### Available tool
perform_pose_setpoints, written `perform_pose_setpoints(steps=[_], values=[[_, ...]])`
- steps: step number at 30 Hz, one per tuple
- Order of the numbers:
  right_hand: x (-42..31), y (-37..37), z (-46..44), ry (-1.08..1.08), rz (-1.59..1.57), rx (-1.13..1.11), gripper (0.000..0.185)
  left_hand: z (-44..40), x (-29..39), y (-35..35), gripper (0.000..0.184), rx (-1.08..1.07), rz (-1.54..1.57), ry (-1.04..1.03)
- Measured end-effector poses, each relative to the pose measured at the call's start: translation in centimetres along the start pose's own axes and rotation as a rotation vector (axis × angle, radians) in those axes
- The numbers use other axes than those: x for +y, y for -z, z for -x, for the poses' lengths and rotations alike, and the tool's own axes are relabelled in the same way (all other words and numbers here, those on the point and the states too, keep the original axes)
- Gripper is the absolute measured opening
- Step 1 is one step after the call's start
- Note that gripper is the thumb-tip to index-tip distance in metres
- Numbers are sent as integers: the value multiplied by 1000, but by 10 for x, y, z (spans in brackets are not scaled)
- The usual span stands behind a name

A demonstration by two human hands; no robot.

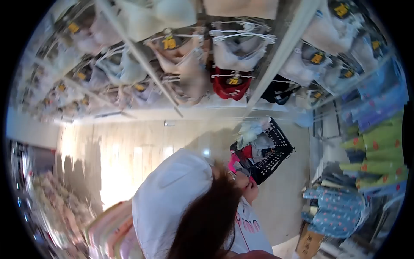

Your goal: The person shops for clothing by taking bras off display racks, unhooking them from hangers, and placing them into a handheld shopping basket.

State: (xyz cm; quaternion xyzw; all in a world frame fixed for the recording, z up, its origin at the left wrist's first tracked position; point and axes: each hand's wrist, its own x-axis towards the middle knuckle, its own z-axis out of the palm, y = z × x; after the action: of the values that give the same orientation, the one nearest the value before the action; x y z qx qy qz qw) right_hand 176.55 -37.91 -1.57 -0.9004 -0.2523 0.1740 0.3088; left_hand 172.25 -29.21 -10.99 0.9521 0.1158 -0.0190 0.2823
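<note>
My left hand (240, 178) reaches out from a white sleeve (170, 190) and is partly covered by dark hair (211, 211). Close beside it is my right hand (250, 193), its fingers curled. Both hands meet at the near end of a black perforated basket (280, 153), with a bright pink garment (233, 162) at the fingers. Small size and blur hide the exact grip. The basket holds a heap of underwear, with a red piece (247, 152) and pale pieces (254, 129) showing.
Racks of hanging bras (237, 56) with yellow price tags line the wall ahead. Blue patterned clothes (338, 209) and green garments (379, 146) hang at right. Striped pastel clothes (112, 228) are at lower left. A cardboard box (309, 242) stands at lower right on the pale floor (142, 142).
</note>
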Motion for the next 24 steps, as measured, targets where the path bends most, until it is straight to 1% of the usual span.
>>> perform_pose_setpoints(steps=[1,3,5,8,11,12,14,16,18,20,24], values=[[9,12,-10,23,-17,-22,24,-9,5,-7,21,34,-19,-4],[23,29,-28,78,-14,-65,23,-14,13,-9,22,6,19,34],[39,48,-46,149,42,-85,22,-23,52,51,25,-99,154,97],[48,69,-77,190,92,-103,22,-34,89,88,23,-4,161,224],[47,85,-105,267,0,-162,22,-64,86,80,23,-122,175,149],[48,88,-112,300,27,-188,22,-71,84,84,22,-128,193,138],[47,92,-121,362,74,-232,22,-74,79,87,22,-110,232,145],[58,94,-120,361,-81,-269,21,-82,64,88,22,-54,265,188],[43,105,-115,249,-174,-382,20,-71,42,99,22,15,295,263],[91,85,-141,356,-169,-320,19,-56,15,106,22,73,311,348],[70,106,-150,405,-23,-444,21,-22,-44,109,22,176,321,550]])
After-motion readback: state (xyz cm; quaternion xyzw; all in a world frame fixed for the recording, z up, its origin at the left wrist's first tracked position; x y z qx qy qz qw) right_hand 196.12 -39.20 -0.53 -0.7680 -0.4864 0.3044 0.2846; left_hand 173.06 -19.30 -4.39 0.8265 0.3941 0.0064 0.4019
